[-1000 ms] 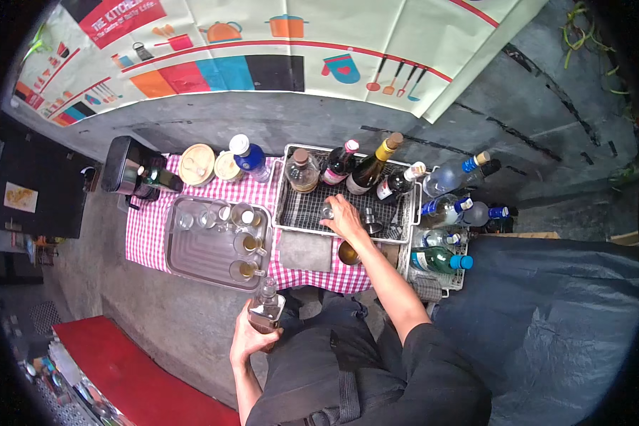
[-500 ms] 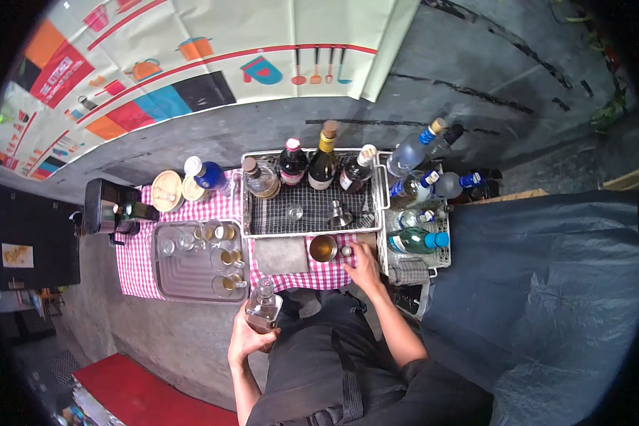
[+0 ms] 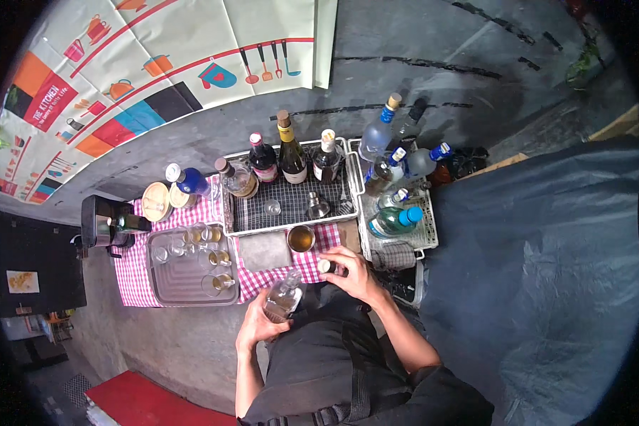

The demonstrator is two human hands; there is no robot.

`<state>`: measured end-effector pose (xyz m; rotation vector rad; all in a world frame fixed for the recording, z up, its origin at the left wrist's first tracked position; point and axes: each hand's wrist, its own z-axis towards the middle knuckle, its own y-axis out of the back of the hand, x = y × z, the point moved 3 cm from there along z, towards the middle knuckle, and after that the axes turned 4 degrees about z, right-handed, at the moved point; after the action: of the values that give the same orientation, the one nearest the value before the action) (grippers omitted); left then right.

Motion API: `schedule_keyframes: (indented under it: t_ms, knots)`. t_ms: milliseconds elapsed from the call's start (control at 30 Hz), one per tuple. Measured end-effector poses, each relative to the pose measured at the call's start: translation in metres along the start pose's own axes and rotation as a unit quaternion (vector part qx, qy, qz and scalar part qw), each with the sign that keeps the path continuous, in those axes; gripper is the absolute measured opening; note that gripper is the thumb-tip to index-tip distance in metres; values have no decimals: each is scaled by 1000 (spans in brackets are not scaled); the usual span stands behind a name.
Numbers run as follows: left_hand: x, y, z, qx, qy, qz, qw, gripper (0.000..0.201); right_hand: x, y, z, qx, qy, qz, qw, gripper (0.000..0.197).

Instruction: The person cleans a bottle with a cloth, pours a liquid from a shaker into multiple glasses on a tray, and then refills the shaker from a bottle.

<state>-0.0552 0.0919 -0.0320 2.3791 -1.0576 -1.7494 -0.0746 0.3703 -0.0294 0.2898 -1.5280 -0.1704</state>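
My left hand [image 3: 257, 328] is wrapped round a clear square glass bottle [image 3: 284, 298], its uncapped neck tilted up and to the right. In my right hand [image 3: 355, 277] is a small bottle stopper [image 3: 326, 266], pinched between thumb and fingers a short way right of the bottle's mouth. Just beyond both hands, a metal cup [image 3: 301, 239] with amber liquid stands on the checked cloth [image 3: 251, 284]. To its left lies a folded grey cloth [image 3: 265, 253].
A grey tray [image 3: 181, 287] at left carries several glasses, some with amber liquid. Behind the cup, a white wire basket [image 3: 263, 228] holds several bottles, a small glass and a metal jigger [image 3: 318, 207]. More bottles stand in a second rack [image 3: 427, 238] at right.
My right hand has lifted the stopper off the cloth and brought it toward the bottle. The bottle in my left hand tilts more to the right. The whole view has shifted.
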Motion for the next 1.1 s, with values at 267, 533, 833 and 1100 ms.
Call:
schedule_keyframes:
  t_ms: [267, 533, 833, 1100]
  knots:
    - [-6, -8, -23, 107, -5, 62, 992, 76, 108, 2, -37, 112, 88, -133, 981, 35]
    - [13, -7, -78, 106, -107, 105, 983, 74, 134, -41, -98, 123, 109, -141, 976, 38]
    - [12, -12, -131, 139, -107, 70, 982, 70, 164, -62, -150, 24, 155, -194, 968, 39]
    - [-4, -39, -153, 64, -129, 91, 985, 72, 173, -65, -182, -72, 81, -316, 943, 48]
